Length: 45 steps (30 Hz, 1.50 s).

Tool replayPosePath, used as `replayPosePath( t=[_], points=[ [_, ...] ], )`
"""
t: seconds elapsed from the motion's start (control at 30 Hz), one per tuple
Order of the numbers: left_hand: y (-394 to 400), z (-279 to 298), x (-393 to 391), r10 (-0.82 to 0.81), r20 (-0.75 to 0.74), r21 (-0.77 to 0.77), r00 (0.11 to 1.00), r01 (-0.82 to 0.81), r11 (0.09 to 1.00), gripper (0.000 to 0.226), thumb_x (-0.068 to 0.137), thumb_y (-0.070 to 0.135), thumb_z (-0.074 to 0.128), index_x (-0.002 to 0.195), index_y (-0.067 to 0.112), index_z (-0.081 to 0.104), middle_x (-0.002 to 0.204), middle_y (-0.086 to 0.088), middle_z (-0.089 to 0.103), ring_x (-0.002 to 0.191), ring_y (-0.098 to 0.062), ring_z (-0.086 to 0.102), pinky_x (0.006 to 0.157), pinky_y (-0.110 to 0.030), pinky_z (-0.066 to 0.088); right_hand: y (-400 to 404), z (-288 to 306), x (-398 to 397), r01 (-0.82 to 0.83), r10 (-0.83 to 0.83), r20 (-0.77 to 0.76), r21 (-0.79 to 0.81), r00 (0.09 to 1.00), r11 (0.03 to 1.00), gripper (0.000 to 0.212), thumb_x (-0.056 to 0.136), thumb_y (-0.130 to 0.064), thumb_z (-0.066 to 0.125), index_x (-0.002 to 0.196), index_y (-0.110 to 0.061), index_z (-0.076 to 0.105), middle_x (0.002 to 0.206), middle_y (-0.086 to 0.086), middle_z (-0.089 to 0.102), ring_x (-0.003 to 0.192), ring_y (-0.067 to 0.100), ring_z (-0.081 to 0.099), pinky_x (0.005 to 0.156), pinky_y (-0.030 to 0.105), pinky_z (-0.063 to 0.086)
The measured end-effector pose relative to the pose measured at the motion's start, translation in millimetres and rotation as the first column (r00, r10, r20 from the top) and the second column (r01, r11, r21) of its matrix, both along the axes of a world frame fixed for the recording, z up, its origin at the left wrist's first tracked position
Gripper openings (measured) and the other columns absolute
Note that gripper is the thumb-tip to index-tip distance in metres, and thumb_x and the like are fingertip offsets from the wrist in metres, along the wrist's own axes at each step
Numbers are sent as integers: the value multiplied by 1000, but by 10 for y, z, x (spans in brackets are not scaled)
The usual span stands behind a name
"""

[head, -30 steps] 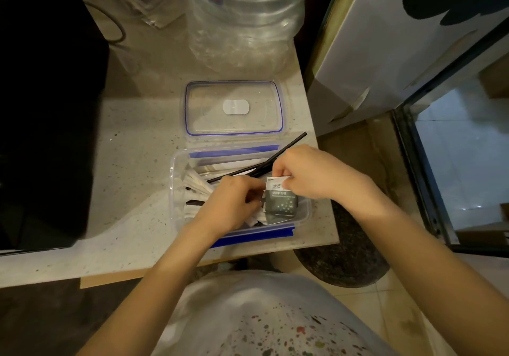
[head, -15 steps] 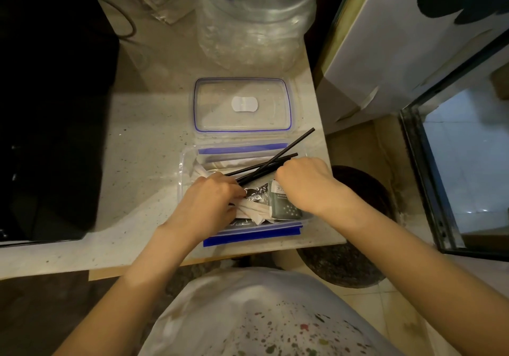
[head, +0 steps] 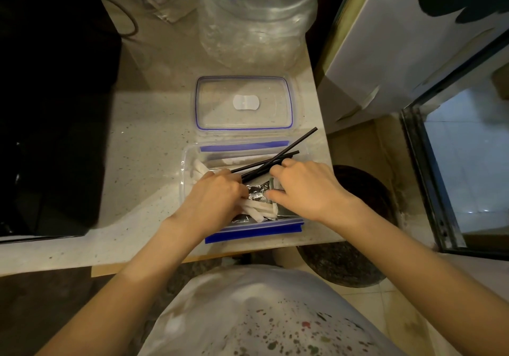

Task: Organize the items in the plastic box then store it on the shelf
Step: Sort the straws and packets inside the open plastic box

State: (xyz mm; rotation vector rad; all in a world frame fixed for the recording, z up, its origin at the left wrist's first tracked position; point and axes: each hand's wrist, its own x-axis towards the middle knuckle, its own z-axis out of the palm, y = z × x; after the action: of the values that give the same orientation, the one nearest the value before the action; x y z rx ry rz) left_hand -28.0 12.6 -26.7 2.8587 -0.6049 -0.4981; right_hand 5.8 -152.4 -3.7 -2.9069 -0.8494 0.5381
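Open clear plastic box [head: 185,187] on counter, black straws [head: 278,157] jutting out, lid [head: 244,103] behind

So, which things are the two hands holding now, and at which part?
The right hand pinches the dark packet at its top edge, inside the box. The left hand rests on the white wrapped sticks; whether it grips cannot be told.

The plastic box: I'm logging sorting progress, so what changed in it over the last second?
The right hand lowered the dark sachet it had held upright, pressing it flat among the white packets. The left hand kept working those packets. Whether either grip is closed on anything is unclear. The black straws still jut over the plastic box's far corner; the lid stays behind it.
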Motion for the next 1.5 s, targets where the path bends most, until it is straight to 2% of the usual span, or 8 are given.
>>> replayPosePath(
  t=[0.3,0.43,0.6,0.73,1.03,1.2,1.37,1.5],
  points=[
    [19,-16,8,-10,28,-60,1000,12,998,20,89,17,56,107,18,66,102,-3,66,98,-22,60,79,-33,51,-31,11,83,75,-57,-181,98,982,992,37,87,-27,62,121,-13,56,117,6,59,104,21,57,78,28,45],
    [53,-20,5,-38,131,-114,991,53,992,16,73,3,73,86,12,74,79,-8,71,77,-28,66,64,-36,56,-65,66,127,173,-137,-262,121,955,977,39,86,-21,64,122,-10,55,122,8,57,109,21,55,89,32,48],
    [77,-62,-16,-28,203,-100,979,49,994,25,60,1,82,78,12,69,69,-5,69,62,-22,65,51,-30,55,-94,115,173,279,-225,-347,113,910,954,33,87,-14,63,119,-10,55,116,9,56,68,14,58,59,24,52],
    [112,-127,-22,-19,190,-106,982,40,994,25,66,-1,77,84,11,64,68,-6,69,59,-23,64,51,-31,51,-134,95,211,359,-291,-415,95,862,929,35,84,-14,67,116,-13,55,112,9,59,70,20,69,61,31,59],
    [151,-12,-78,141,151,-427,978,-65,902,36,88,0,55,124,5,55,114,-14,64,106,-27,59,92,-38,50,-161,119,198,355,-246,-449,177,859,918,34,81,-9,70,113,-12,60,85,-3,65,63,7,65,50,16,55],
    [94,-43,-42,171,157,-400,973,-96,912,36,89,2,53,125,7,54,113,-13,63,105,-26,57,89,-40,51,-59,-9,21,238,-103,-405,301,909,923,39,88,-9,59,126,-10,53,115,8,62,103,19,60,89,29,50],
    [10,-77,-5,220,124,-384,967,-158,910,34,94,9,49,127,9,51,115,-12,62,104,-26,56,87,-37,50,-122,-3,51,346,-197,-462,263,865,901,22,88,-15,61,109,-8,58,71,-8,53,59,1,52,54,12,38],
    [-8,-93,22,237,89,-347,967,-193,918,37,96,13,45,133,13,46,118,-10,61,105,-24,55,88,-33,47,-292,201,104,583,-253,-613,427,749,691,66,74,-17,76,131,-23,44,112,-12,57,87,8,66,77,24,54]
  ],
)
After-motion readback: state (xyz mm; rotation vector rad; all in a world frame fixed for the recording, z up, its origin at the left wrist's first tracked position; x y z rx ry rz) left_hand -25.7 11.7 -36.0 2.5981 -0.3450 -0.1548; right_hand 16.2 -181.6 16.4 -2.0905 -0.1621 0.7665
